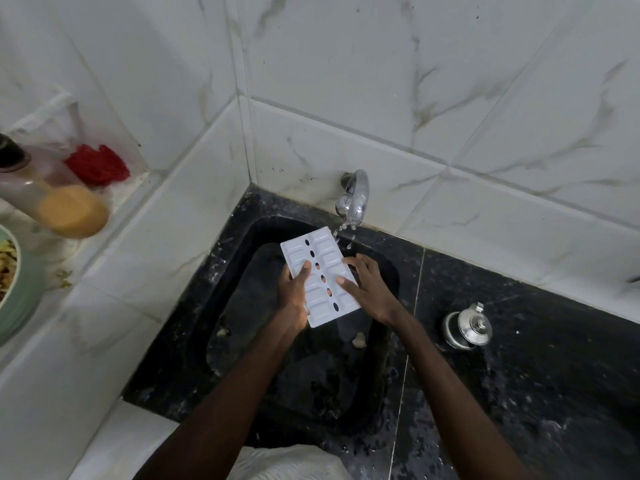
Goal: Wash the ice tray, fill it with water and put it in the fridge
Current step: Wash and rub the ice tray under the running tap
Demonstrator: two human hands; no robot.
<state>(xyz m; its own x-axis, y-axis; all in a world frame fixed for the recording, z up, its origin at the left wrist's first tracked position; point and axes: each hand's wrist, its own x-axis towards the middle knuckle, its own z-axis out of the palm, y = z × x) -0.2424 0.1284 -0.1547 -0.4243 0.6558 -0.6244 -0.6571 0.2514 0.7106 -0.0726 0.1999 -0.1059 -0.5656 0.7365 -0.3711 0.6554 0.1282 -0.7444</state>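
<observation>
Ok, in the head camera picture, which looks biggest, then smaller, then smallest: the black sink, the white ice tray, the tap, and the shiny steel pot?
1. Black sink, biggest by far.
2. White ice tray, held over the sink.
3 and 4. Shiny steel pot and tap: these look about alike, so I won't rank them.

One ice tray point(320, 276), two hands, one tap point(354, 197), one steel pot point(467, 327), one bottle point(52, 199).

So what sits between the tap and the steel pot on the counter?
Nothing stands there: in the head view the stretch from the tap to the steel pot is bare, wet black counter along the tiled wall.
</observation>
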